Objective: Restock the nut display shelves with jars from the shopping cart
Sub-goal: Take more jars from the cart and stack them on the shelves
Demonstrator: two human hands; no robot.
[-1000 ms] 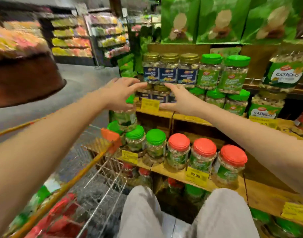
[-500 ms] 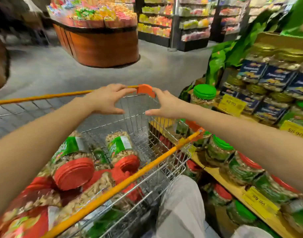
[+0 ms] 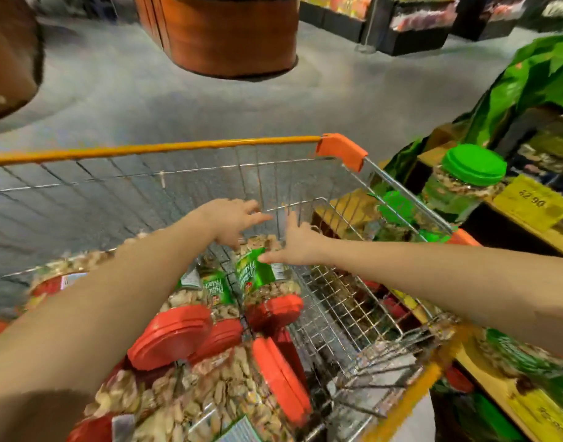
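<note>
A wire shopping cart (image 3: 184,148) with an orange rim stands in front of me, holding several clear nut jars with red lids. Both my hands reach down into it. My left hand (image 3: 233,220) hovers with spread fingers just above the far end of a red-lidded jar with a green label (image 3: 264,282), which lies on its side. My right hand (image 3: 297,247) is at the same jar's far right side, its thumb touching the label. Neither hand grips anything. A second red-lidded jar (image 3: 194,314) lies beside the first, to the left.
The wooden nut shelves (image 3: 529,224) run along the right, with a green-lidded jar (image 3: 462,183), yellow price tags and green bags. A round orange display stand (image 3: 232,36) stands on the grey floor beyond the cart. More shelving lines the back.
My view has swung from the shelf to the cart. Both hands left the shelved jars, crossed the cart rim and dropped down to the red-lidded jar inside.
</note>
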